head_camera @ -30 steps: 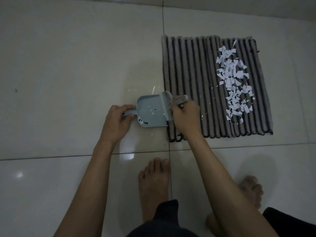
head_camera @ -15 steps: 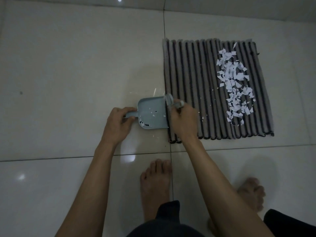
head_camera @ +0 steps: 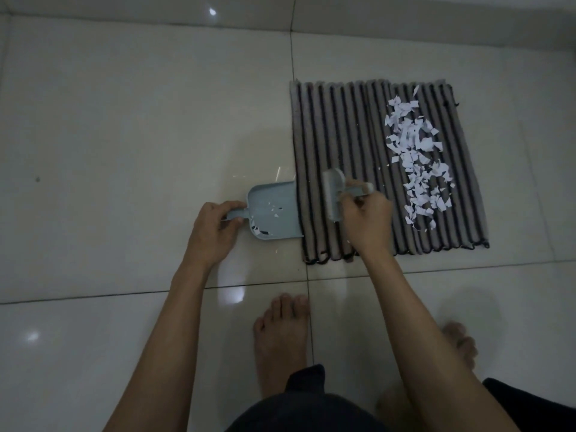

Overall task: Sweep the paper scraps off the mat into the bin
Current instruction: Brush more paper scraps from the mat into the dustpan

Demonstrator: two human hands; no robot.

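Scraps (head_camera: 417, 163) piled on my mat's (head_camera: 343, 135) 3 o'clock side, a few inside the dustpan (head_camera: 274, 210) at its 9 o'clock edge, my right hand (head_camera: 367, 219) clamped on the brush (head_camera: 332, 194), left hand (head_camera: 212, 232) gripping the dustpan handle, bare feet (head_camera: 280, 338) at 6 o'clock.

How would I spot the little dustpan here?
Find the striped mat on the pale tiled floor. Against its left edge lies a light blue dustpan, its handle gripped by the left hand. Unlike the matching brush, it is a flat scoop holding a few scraps.
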